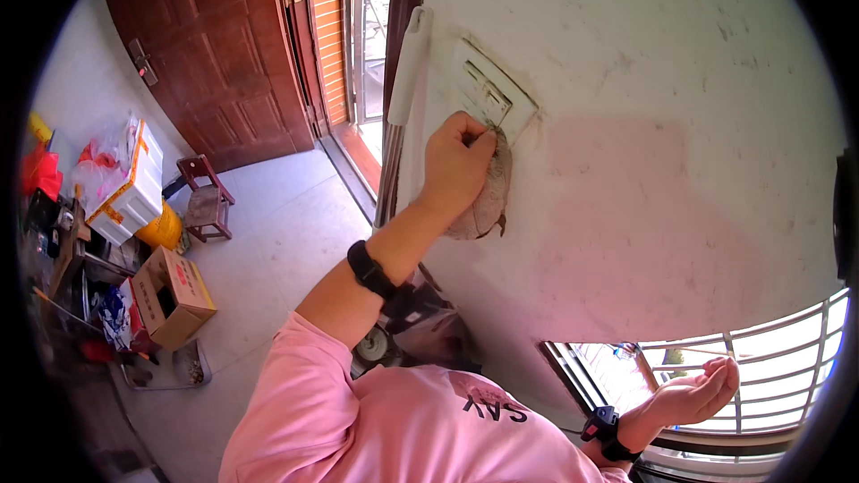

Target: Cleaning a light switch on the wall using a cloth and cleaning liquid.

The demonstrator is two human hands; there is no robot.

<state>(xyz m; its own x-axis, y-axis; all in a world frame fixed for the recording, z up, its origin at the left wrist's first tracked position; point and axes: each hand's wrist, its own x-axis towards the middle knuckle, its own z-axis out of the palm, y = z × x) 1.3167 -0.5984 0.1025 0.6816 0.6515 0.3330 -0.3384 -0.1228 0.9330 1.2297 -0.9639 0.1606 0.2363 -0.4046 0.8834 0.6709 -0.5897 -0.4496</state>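
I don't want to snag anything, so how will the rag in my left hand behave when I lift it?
The rag will probably flop, since it droops below the left hand with an uneven lower edge. It's likely light, as a thumb-and-finger pinch appears to hold it.

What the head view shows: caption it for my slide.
Left hand holding a greyish cloth at a wall switch plate; right hand near a barred window.

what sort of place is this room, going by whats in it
Probably a home, perhaps a front room or entryway used partly for storage: a panelled brown door beside an open doorway, a small wooden chair and a cardboard box among piled household things suggest it.
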